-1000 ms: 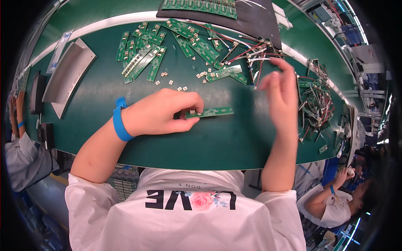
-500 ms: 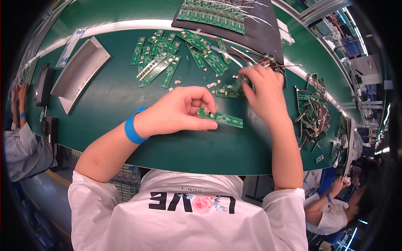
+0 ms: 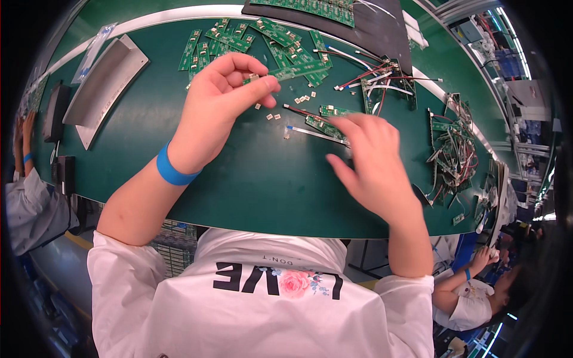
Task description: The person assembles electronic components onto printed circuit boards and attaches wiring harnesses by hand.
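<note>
- smooth green bench (image 3: 268,197), curved edge
- right hand (image 3: 341,140): half open, thumb wide, can't tell if it's gripping anything
- left hand (image 3: 224,89): curled, pinching a circuit board (image 3: 298,70)
- that strip's thin, upper middle, long axis sideways, right end slightly higher

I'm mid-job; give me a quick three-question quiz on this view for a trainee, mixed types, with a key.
1. Where is the camera wearer's blue band? A) right wrist, B) left wrist, C) both wrists
2. True or false: the tangle of wires lies to the right of the right hand.
3. Fill in: the left hand pinches a green ______ between thumb and fingers.

Key: 1. B; 2. True; 3. circuit board
</note>
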Action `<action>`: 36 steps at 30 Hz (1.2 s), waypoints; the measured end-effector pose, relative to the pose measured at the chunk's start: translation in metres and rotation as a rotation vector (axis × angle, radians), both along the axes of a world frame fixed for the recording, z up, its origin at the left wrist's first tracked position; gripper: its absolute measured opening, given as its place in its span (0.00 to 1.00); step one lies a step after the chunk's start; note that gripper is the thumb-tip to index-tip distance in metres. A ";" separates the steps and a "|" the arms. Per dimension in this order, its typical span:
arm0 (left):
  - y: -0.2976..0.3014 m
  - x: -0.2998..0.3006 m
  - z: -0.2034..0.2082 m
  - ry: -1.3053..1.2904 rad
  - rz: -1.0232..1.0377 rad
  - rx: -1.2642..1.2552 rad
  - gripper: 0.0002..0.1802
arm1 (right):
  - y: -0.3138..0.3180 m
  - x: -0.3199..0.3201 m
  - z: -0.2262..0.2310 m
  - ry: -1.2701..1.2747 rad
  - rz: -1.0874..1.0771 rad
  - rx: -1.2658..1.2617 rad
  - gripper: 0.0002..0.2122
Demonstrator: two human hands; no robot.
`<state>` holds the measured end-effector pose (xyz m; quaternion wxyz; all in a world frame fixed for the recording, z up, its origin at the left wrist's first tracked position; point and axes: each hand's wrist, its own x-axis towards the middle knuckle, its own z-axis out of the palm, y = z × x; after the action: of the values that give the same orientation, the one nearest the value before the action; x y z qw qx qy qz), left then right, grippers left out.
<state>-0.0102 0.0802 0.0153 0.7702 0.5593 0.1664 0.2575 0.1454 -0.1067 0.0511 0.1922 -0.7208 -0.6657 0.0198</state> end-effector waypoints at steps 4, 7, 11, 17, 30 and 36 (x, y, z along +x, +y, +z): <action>-0.001 -0.001 0.001 -0.009 0.092 -0.068 0.09 | 0.021 -0.008 -0.028 -0.160 0.060 0.035 0.10; -0.003 -0.002 0.002 -0.026 0.105 -0.071 0.09 | 0.022 -0.005 -0.043 -0.269 0.030 0.021 0.08; -0.003 -0.002 0.003 -0.024 0.078 -0.040 0.09 | 0.019 0.001 -0.046 -0.198 0.011 0.015 0.04; -0.004 -0.003 0.000 0.030 0.080 -0.022 0.09 | 0.019 0.003 -0.044 -0.114 -0.027 0.020 0.04; -0.011 -0.003 0.006 0.223 -0.150 -0.059 0.07 | 0.012 0.014 -0.034 1.098 -0.177 0.021 0.05; -0.015 -0.003 0.010 0.332 -0.303 0.080 0.08 | 0.006 0.026 -0.033 1.033 -0.208 -0.078 0.16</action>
<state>-0.0136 0.0648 0.0249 0.7396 0.6425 0.1943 0.0496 0.1718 -0.1009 0.0177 0.4694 -0.6857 -0.4081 0.3781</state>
